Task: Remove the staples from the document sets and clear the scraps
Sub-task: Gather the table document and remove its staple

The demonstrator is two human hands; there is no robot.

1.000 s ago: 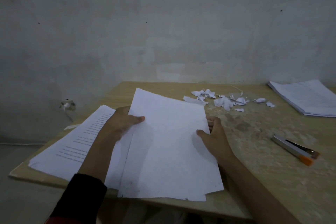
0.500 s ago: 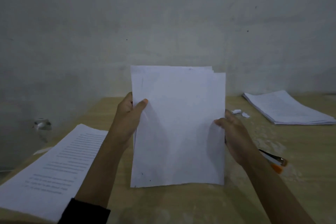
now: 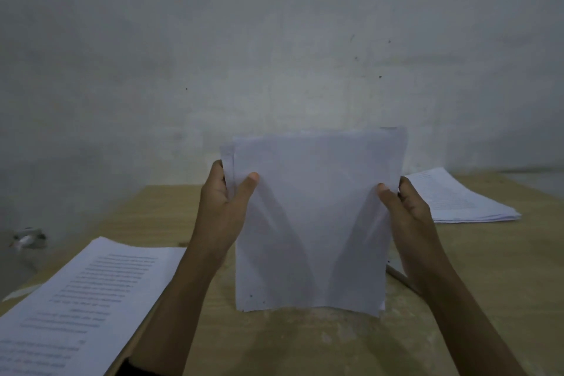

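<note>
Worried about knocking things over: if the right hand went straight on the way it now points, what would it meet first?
The right hand points forward and slightly inward, so first the held sheets it grips; past them probably the wall, though the sheets hide what lies behind.

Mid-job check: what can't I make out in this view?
Head view only:
- Scraps: none visible; the upright sheets hide the table behind them.
- Tool: right forearm covers all but a sliver.
- Left stack: cut by the frame edges; print blurred.
- Staples: too small to tell.
</note>
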